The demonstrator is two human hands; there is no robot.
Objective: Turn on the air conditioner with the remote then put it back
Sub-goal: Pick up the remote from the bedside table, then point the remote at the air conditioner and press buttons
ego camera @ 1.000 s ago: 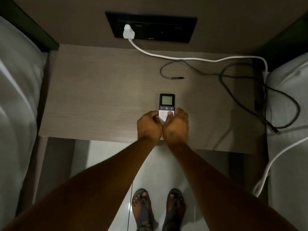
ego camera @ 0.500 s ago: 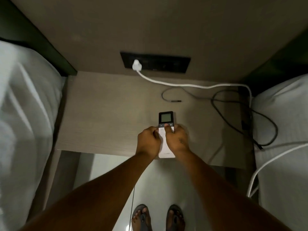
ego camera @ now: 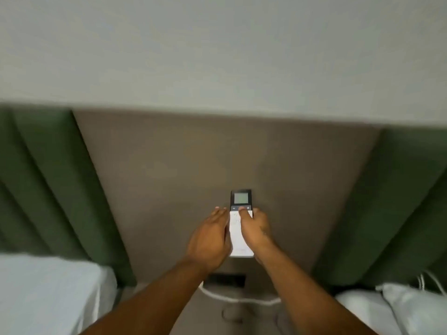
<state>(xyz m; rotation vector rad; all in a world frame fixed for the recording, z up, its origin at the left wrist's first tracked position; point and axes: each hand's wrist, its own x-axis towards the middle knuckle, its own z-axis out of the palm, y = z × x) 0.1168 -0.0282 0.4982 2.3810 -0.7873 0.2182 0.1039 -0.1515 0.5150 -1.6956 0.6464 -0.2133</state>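
The remote (ego camera: 241, 201) has a white body, a dark top and a grey screen. I hold it raised in front of the brown wall panel (ego camera: 217, 153), top end up. My right hand (ego camera: 255, 229) grips its right side, with the thumb on the dark button row under the screen. My left hand (ego camera: 210, 240) lies against the remote's left edge with its fingers stretched out straight. The air conditioner is not in view. My arms hide most of the bedside table.
A black socket panel (ego camera: 226, 278) sits low on the wall, with a white cable (ego camera: 239, 299) running below it. Green padded headboards (ego camera: 48, 189) flank the brown panel. A white bed (ego camera: 48, 293) lies at the lower left and a pillow (ego camera: 411, 308) at the lower right.
The remote has come up off the bedside table in both hands. The view has tilted up to the wall. My left fingers have straightened beside the remote.
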